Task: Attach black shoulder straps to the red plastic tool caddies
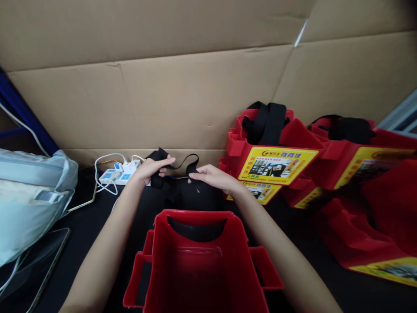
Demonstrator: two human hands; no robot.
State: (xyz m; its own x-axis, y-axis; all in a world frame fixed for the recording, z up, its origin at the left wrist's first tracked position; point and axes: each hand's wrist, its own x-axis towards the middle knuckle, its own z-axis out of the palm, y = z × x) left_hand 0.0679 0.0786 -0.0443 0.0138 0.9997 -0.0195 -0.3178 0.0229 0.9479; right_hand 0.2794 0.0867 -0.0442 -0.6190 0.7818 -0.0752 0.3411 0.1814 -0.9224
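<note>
A black webbing strap [178,165] runs between my two hands beyond the far side of a red plastic tool box [198,274]. My left hand [153,169] is closed on a bunched part of it. My right hand [208,176] pinches the strap's other stretch, which curls up in a small loop between the hands. The red box stands upright in front of me, its inside facing up, with side pockets at left and right. Through the curved slot in its far wall something black shows. What lies behind the box, under my hands, is dark and hard to make out.
At right stand several red tool boxes [236,148] with yellow labels and black straps [273,124], some stacked. A white power strip [125,174] with plugs and cables is behind my left hand. A pale bag [35,195] and a phone-like or tablet-like flat device [48,265] lie left. Cardboard [182,100] walls the back.
</note>
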